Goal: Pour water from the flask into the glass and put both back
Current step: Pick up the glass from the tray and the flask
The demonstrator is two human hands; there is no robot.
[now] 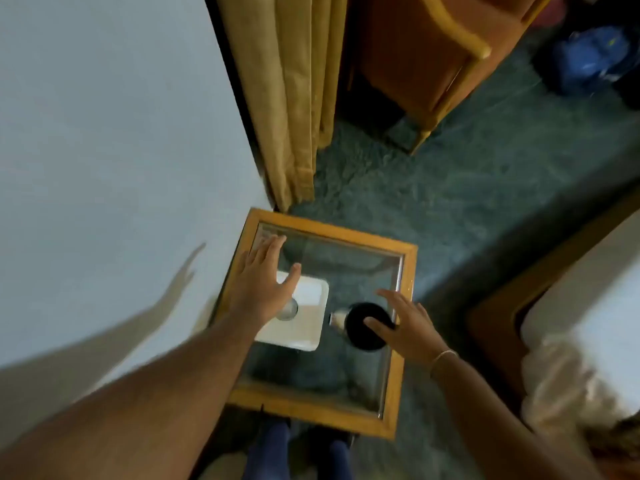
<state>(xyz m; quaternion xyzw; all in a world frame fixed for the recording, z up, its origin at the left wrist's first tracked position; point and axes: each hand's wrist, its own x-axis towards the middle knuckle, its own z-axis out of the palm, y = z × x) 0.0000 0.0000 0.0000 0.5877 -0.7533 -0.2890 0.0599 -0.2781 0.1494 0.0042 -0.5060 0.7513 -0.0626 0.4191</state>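
Looks straight down on a small square table point(311, 415) with a wooden frame and a glass top, set against a pale wall point(104, 133). Carries on that top a white square tray point(308, 296) toward the wall side and, just beside the tray on the right, the flask point(356, 320), upright, showing a round black lid and a silvery spout turned toward the tray. Finds the glass point(291, 308) standing on the tray near its left edge, half covered by the left wrist.

Spreads the left hand point(265, 285) wide above the tray, fingers straight and apart, gripping nothing. Spreads the right hand point(407, 325) likewise, fingers apart, thumb lying over the right part of the black lid; hard to say through the blur whether touching the lid or just above it. Wears a thin bracelet point(443, 356) on the right wrist. Throws an arm's shadow point(166, 299) on the wall.

Beyond the table: green carpet point(450, 202), a yellow curtain point(287, 98) hanging down to it, an orange chair point(433, 53) with a wooden arm further back, a blue bundle point(592, 60) at the far right. At the right edge, pale bedding point(571, 375).
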